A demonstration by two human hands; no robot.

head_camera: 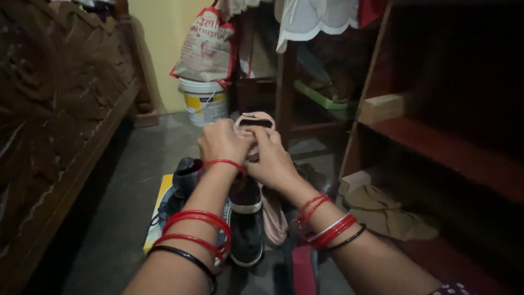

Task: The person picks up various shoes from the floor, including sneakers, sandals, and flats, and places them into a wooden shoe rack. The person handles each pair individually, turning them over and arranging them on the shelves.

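pink sandal (pixel 255 121): right in front of me, held up; its long way points away from me
left hand (pixel 224 142): gripping its left side
right hand (pixel 271 158): gripping its right side; both just as near

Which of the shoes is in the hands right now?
The pale pink sandal, raised and gripped by both the left hand and right hand. The black shoes lie on the floor below.
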